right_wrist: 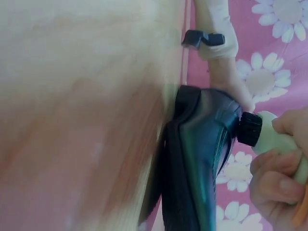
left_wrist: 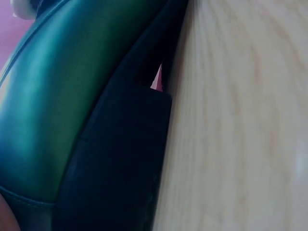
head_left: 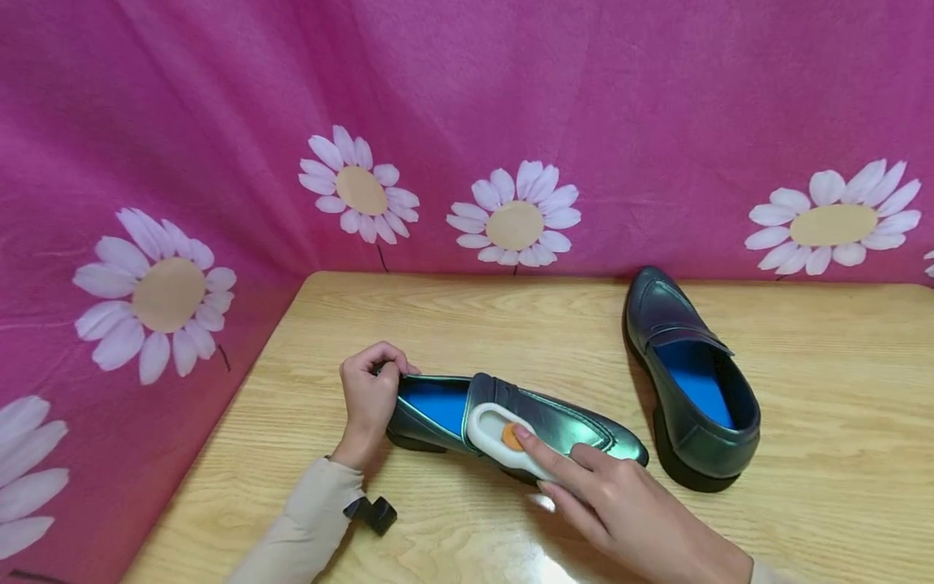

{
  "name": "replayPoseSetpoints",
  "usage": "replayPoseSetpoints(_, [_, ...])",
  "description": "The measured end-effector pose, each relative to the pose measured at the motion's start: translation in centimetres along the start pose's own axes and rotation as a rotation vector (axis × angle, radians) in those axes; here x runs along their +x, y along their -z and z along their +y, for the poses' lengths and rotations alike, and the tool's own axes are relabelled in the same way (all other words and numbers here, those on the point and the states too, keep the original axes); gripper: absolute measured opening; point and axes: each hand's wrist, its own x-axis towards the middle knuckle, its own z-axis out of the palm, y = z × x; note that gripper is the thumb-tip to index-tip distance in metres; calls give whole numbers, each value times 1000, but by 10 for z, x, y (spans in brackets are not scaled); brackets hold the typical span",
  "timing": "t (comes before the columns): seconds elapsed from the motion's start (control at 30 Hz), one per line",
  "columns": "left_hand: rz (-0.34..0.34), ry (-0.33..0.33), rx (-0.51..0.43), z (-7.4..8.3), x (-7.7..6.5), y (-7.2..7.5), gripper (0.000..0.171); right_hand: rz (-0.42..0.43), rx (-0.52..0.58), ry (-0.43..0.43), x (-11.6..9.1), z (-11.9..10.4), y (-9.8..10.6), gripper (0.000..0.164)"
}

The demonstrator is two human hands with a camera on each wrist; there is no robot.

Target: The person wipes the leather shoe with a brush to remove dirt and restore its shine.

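Observation:
A dark green, shiny loafer (head_left: 576, 422) with a blue insole lies on the table, its toe to the right. At its heel, my left hand (head_left: 370, 397) grips the back rim with curled fingers. My right hand (head_left: 627, 503) holds a white shoe brush (head_left: 485, 418) with an orange part under the index finger. In the right wrist view, the brush's black bristles (right_wrist: 250, 129) rest against the upper of the loafer. The left wrist view shows the loafer's side and its dark heel (left_wrist: 120, 144) close up, on the wood.
The matching loafer (head_left: 700, 389) stands to the right on the wooden table (head_left: 467, 316), toe toward the back. A pink cloth (head_left: 620, 97) with daisies hangs behind and along the left. A small black device (head_left: 381, 515) sits by the left sleeve (head_left: 314, 511).

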Motion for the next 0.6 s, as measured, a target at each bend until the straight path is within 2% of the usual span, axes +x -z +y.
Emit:
replayPoseSetpoints(0.2, [-34, 21, -13, -2, -1, 5, 25, 183, -110, 12, 17, 25, -1, 59])
replayPoseSetpoints(0.4, [-142, 92, -35, -3, -5, 13, 19, 145, -100, -83, 18, 31, 0, 57])
replayPoseSetpoints(0.47, [-180, 115, -42, -2, -6, 16, 18, 161, -103, -63, 15, 26, -1, 59])
replayPoseSetpoints(0.6, [-206, 171, -54, 0, -8, 18, 17, 187, -136, 5, 5, 13, -7, 64])
